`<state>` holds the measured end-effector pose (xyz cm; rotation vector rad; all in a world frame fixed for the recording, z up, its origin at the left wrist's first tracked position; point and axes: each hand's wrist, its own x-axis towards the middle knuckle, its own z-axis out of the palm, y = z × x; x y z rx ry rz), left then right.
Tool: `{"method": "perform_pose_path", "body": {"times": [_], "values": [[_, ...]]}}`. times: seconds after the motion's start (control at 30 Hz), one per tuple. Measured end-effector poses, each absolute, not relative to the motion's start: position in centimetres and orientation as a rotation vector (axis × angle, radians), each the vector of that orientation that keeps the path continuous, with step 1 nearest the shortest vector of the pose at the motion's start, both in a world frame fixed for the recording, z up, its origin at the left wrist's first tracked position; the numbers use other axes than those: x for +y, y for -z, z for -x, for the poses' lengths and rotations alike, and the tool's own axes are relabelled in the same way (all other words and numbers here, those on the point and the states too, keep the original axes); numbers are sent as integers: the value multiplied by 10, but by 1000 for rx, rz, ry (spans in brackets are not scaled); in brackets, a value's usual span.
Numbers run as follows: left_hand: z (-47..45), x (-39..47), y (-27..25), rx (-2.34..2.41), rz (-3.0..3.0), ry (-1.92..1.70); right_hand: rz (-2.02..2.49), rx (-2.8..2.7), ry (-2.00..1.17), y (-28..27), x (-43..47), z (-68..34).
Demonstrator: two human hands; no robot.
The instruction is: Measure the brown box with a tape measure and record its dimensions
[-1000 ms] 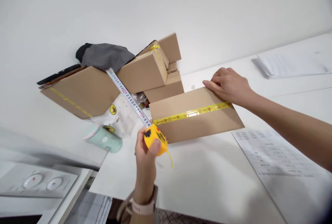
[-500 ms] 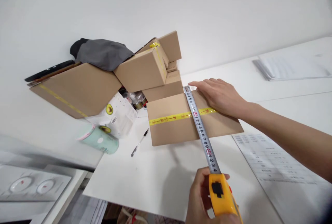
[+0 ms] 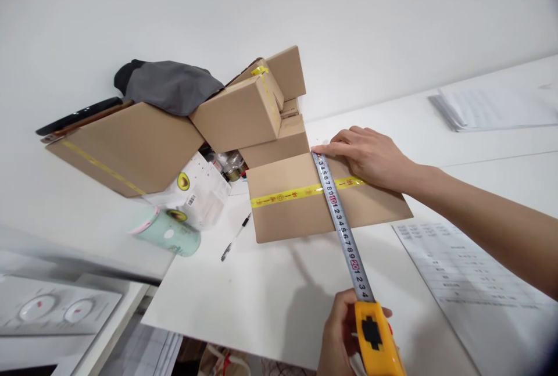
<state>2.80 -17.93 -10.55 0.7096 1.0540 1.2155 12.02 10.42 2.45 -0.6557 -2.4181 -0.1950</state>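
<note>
A brown cardboard box point(image 3: 288, 219) with yellow printed sealing tape lies on the white table. My left hand point(image 3: 337, 329) is closed around the yellow case of a tape measure point(image 3: 379, 347) at the lower right. Its metal blade runs out across the top of the box to the far edge. There my right hand point(image 3: 366, 155) rests on the box, with its index fingertip pressed on the blade's end and its other fingers curled. The thumb of the right hand is hidden.
Several more cardboard boxes point(image 3: 235, 114) are stacked behind, with a grey cloth point(image 3: 174, 88) on top. A green cup point(image 3: 170, 233) and a pen point(image 3: 235, 237) are to the left. Papers point(image 3: 462, 271) lie at the right, and a paper stack point(image 3: 492, 108) farther back.
The index finger of my right hand has come down onto the blade's end at the box's far edge. My left hand and the tape case have shifted slightly down and right.
</note>
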Motion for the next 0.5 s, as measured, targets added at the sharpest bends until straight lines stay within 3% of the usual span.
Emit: {"method": "perform_pose_path", "body": {"times": [0.33,0.5], "values": [[-34,-190,101,1119,-604,-1232,707,-2347,160,-26,94,-121],[-37,-206,101,1175,-533,-1264,801,-2250,311,-17,62,-125]]}}
